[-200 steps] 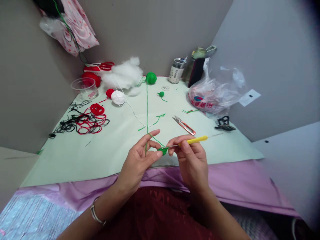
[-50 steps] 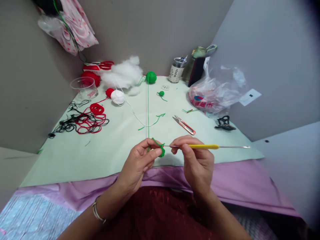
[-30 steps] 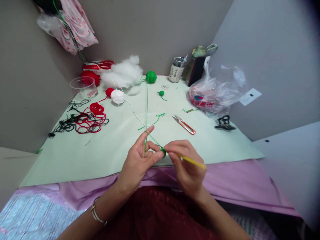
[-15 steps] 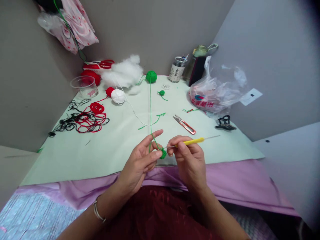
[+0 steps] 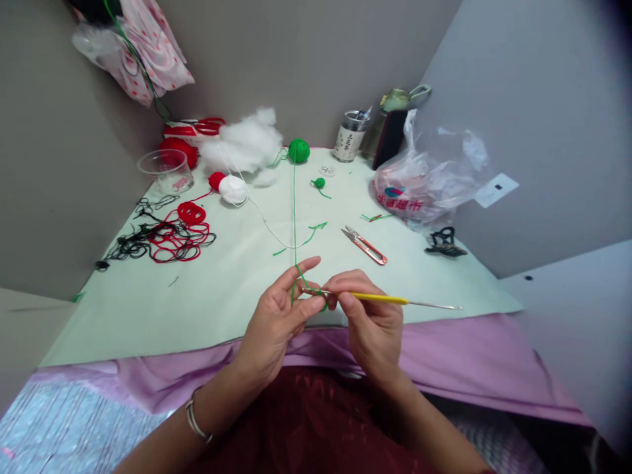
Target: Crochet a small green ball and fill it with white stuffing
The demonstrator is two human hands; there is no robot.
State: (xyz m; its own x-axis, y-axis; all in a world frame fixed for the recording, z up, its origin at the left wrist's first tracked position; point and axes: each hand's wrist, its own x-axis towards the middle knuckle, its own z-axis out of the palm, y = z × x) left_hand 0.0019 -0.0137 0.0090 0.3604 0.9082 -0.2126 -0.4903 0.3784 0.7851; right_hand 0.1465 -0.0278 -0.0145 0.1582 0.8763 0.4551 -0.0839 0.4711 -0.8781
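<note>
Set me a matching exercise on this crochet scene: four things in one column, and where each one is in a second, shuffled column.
Things
1. hook
2. snips
3. phone
4. strand

Places
A. standing in front of the bottle
B. running from the green ball to the left hand
C. held in the right hand
D. lying on the table cover

Pairs: 1-C, 2-D, 3-A, 4-B

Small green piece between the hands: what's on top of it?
Across the green piece lies the metal shaft of the yellow hook. The left hand and right hand cover much of the piece; whether the shaft runs through a loop can't be told.
</note>
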